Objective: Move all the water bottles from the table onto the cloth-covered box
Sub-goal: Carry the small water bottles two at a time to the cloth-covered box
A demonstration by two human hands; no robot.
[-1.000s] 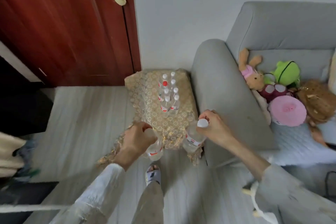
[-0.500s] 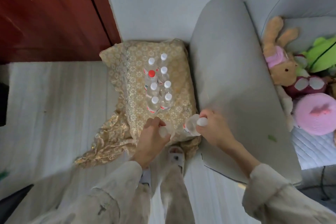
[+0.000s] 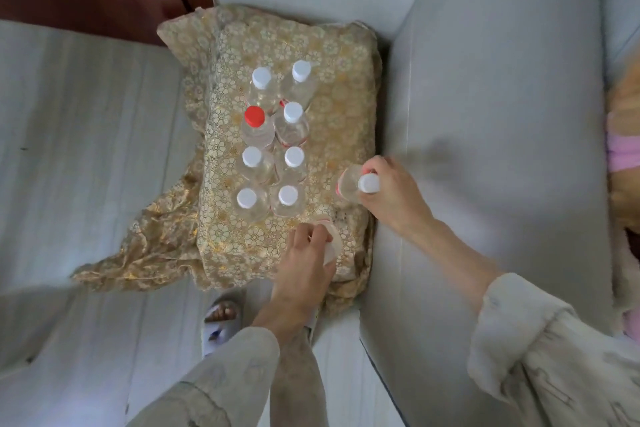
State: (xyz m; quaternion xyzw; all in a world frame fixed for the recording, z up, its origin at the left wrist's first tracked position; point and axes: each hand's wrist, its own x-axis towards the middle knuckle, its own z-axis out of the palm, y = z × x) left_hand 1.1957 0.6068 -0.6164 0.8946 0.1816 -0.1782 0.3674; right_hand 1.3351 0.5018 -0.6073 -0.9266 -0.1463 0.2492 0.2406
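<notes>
Gold-patterned cloth box (image 3: 346,87) now fills the head view; half a second back both hands were short of its near edge. Eight bottles (image 3: 273,135) stand there in two rows. Left hand (image 3: 308,253) wraps a bottle (image 3: 330,243) low over the near edge; right hand (image 3: 391,191) grips another bottle (image 3: 349,184) by its neck, tilted, at the right edge. Setting down looks imminent.

Both hands (image 3: 308,253) have brought their bottles (image 3: 349,185) over the cloth-covered box (image 3: 332,55).

Eight water bottles (image 3: 273,139) are standing on one cloth-covered box (image 3: 332,87): seven showing white caps, one red. Two hands (image 3: 388,198) are gripping two more bottles (image 3: 348,184).
</notes>
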